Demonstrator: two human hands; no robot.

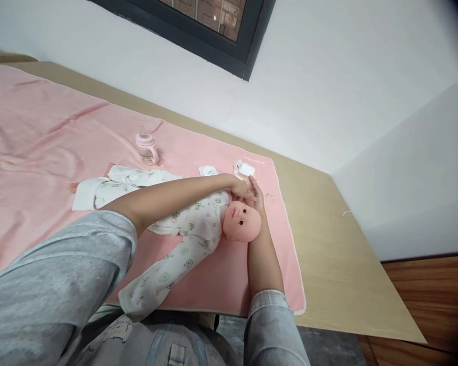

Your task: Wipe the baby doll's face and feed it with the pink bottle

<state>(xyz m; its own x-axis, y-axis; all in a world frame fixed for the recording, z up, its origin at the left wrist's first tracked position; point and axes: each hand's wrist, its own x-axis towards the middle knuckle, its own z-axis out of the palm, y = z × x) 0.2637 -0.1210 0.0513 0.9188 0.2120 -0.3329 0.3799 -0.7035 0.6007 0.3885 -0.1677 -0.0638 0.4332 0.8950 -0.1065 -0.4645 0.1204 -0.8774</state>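
Note:
A baby doll (241,222) in a white printed outfit lies on its back on a pink blanket (229,274), its head towards the right. My left hand (242,188) reaches across the doll's chest to the far side of its head, fingers bent close together. Whatever they pinch, if anything, is too small to make out. My right forearm passes beside the top of the doll's head, and my right hand (257,194) meets the left one there, its visible fingers stretched out. Just beyond the fingers lies a small clear packet (238,166) with a white square piece (247,169).
A pink baby bottle (146,147) with a handle stands on the blanket beyond the doll's legs. Near the doll's shoulder lies a folded white cloth (208,171). The tan table (332,254) extends right of the blanket, with a white wall and dark-framed window (229,51) behind.

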